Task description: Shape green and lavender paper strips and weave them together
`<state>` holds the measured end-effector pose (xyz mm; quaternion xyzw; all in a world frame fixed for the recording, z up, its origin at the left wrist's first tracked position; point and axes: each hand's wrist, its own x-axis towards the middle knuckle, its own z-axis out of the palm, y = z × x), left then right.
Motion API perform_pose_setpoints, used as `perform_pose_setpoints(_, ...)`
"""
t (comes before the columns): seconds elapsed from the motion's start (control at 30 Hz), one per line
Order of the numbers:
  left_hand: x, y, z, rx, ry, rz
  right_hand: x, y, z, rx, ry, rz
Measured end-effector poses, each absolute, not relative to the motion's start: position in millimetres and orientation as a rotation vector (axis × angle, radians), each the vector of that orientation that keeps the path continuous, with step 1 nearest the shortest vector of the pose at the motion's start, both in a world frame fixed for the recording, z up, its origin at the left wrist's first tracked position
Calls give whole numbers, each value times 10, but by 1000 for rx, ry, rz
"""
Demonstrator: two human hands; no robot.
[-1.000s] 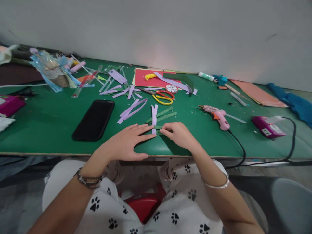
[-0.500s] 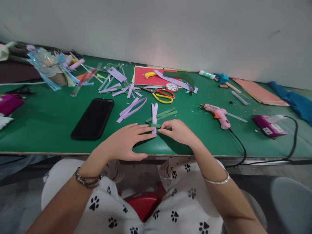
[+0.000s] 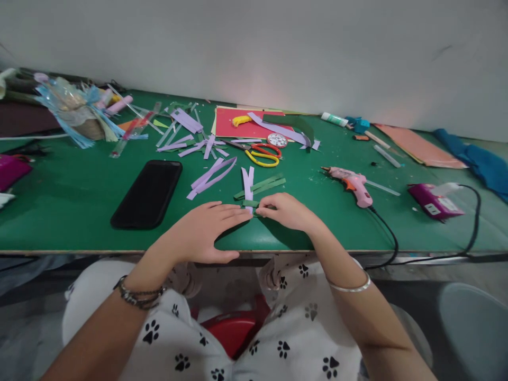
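My left hand point(image 3: 202, 230) lies flat, palm down, near the table's front edge, its fingers stretched out and its thumb apart. Those fingertips press on the near end of narrow purple paper strips point(image 3: 247, 182), whose far ends fork into a slim V. A green paper strip point(image 3: 250, 203) crosses over the purple ones. At its right side my right hand point(image 3: 288, 211) is closed in a pinch, on what looks like the green strip's end; the fingers partly hide it. Just beyond lie more green strips point(image 3: 266, 183). A looped purple strip point(image 3: 210, 180) rests to the left.
A black phone point(image 3: 146, 194) lies left of my hands. Scissors point(image 3: 264, 156) and red paper point(image 3: 226, 124) are behind. On the right are a pink glue gun point(image 3: 353, 184) and a purple power socket point(image 3: 434, 201), with cables hanging over the edge.
The purple strips' far ends have spread further apart. My left fingertips have drawn closer together, and my right hand keeps its pinch. The whole view has shifted slightly.
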<state>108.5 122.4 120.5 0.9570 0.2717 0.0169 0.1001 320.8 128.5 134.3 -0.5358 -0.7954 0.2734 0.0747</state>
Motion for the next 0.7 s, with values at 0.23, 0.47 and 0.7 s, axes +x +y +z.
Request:
perform_pose_setpoints(0.23,1084,1225,1162,2890,773,82,3220,1298,1354,-1608,-2389,900)
perform_pose_setpoints(0.47,1130,1197,1203,2865,770,95,3200,1255,1383,-1612,-2468,746)
perform_pose_setpoints(0.7,1138,1220,1202,2865,768,109,3203,1222,1401,-1598,-2403,763)
